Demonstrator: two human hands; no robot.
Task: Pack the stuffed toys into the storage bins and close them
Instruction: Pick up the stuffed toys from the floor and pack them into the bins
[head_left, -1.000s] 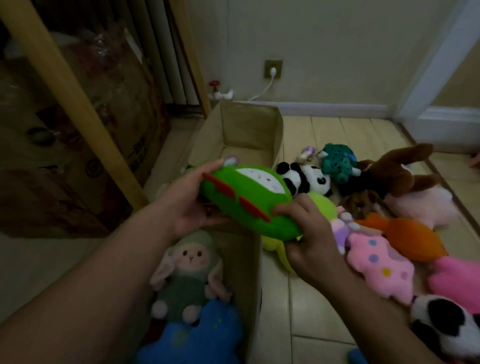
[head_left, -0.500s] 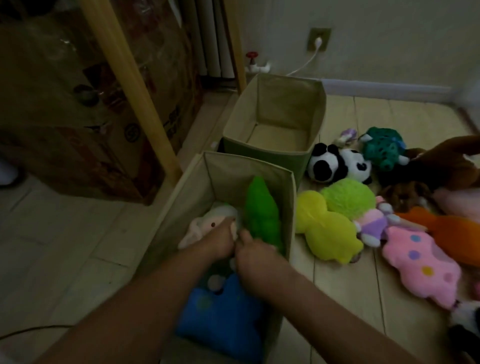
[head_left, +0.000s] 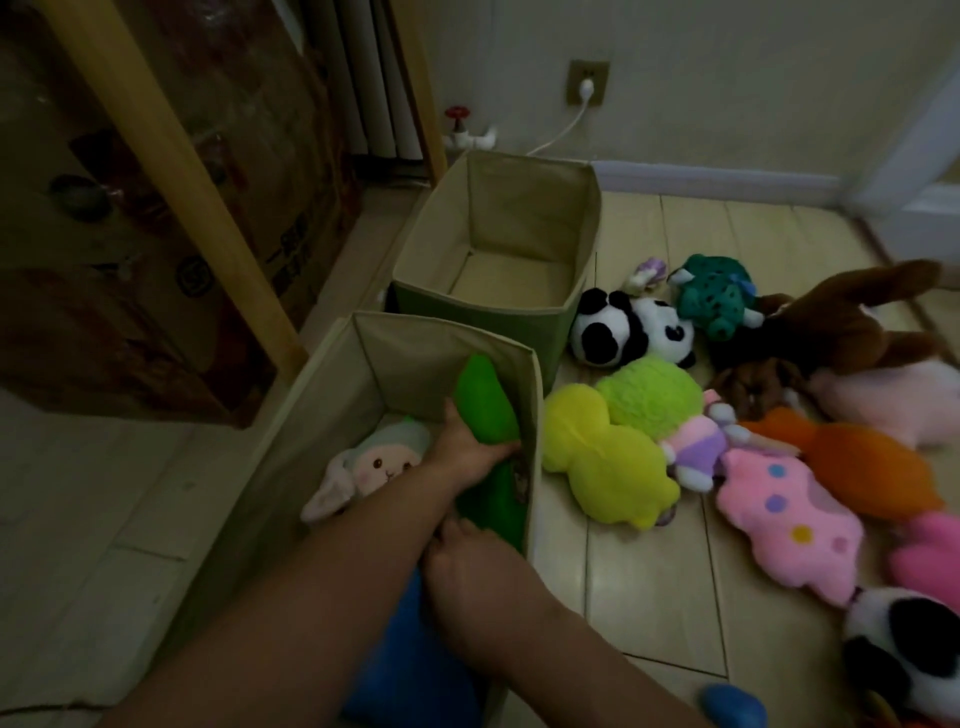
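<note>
The near fabric bin (head_left: 447, 332) holds a green plush toy (head_left: 485, 402) standing along its right wall, a pale sheep doll (head_left: 382, 460) and a blue plush (head_left: 410, 670). My left hand (head_left: 465, 447) grips the middle of the green toy inside the bin. My right hand (head_left: 467, 566) reaches in lower down at the green toy's bottom end; its fingers are hidden. A second, far bin (head_left: 524, 171) holds nothing. Loose toys lie on the floor to the right: a panda (head_left: 628, 330), a yellow-green plush (head_left: 613, 457), a pink spotted plush (head_left: 789, 525) and an orange plush (head_left: 862, 467).
A wooden post (head_left: 176, 171) and a wrapped cardboard box (head_left: 156, 249) stand left of the bins. A wall socket with a white cable (head_left: 587, 83) and a red valve (head_left: 457, 117) are behind the far bin. A brown plush (head_left: 852, 322) and teal plush (head_left: 717, 291) lie farther right.
The green toy went from being held above the bin down into it, against the right wall. My left hand has moved up onto its middle; my right hand stays low.
</note>
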